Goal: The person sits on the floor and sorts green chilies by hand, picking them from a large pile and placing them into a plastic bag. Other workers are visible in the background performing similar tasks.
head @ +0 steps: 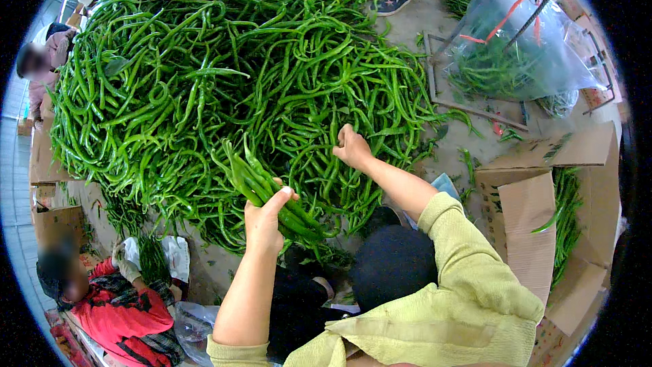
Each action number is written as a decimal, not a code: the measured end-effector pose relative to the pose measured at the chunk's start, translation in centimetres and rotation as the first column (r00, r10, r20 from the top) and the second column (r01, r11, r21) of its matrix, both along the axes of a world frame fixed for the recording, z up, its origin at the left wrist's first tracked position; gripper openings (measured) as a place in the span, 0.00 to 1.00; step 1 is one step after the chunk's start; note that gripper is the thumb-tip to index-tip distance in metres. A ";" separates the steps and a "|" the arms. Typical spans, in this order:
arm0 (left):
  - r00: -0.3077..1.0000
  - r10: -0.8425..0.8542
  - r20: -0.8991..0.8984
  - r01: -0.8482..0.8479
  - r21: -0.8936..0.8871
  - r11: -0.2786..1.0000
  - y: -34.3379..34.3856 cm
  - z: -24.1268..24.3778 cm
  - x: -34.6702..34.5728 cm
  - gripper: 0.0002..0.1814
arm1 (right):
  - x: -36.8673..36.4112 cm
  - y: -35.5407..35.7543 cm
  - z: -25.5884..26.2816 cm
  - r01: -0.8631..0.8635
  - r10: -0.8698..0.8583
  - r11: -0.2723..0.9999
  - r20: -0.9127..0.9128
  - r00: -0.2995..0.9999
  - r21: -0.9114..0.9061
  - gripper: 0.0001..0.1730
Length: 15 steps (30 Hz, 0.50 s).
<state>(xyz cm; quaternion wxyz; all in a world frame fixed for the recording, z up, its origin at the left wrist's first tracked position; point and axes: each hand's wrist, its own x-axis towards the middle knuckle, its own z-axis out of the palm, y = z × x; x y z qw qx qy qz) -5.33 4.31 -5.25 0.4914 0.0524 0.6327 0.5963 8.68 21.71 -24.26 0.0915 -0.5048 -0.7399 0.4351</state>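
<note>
A bundle of long green chili peppers [260,183] lies in my left hand [267,214], its fingers wrapped around the middle and the thumb on top. The bundle slants from upper left to lower right above the near edge of a large heap of green chili peppers [214,76]. To the right, my right hand [352,147] reaches over the near right part of the heap with its fingers curled together. The fingertips face away from me, and whether they pinch a pepper is not clear.
On the right stands an open cardboard box [527,234] with peppers inside. Behind it, a metal frame [430,69] holds a clear plastic bag [524,56] of peppers. A co-worker in red [122,311] sits at lower left; others are at the far left and top right.
</note>
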 end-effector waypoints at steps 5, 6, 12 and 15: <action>0.999 0.032 0.002 -0.032 -0.037 0.999 0.4 -0.9 0.5 0.25 | -0.9 -3.5 8.8 -0.136 0.179 0.978 -0.309 0.934 0.157 0.17; 1.000 0.025 -0.004 -0.025 -0.025 0.999 0.5 -1.0 0.7 0.25 | -1.1 -4.7 11.2 -0.258 0.301 0.951 -0.329 0.895 0.168 0.16; 0.990 0.089 -0.106 -0.093 -0.025 0.995 0.5 -1.0 0.3 0.14 | -1.9 -3.4 11.8 -0.361 0.349 0.922 -0.702 0.621 0.139 0.09; 0.992 0.128 -0.014 -0.128 0.027 0.991 1.3 0.8 0.4 0.14 | 0.3 2.7 5.0 0.174 -0.119 0.944 -0.203 0.972 0.279 0.16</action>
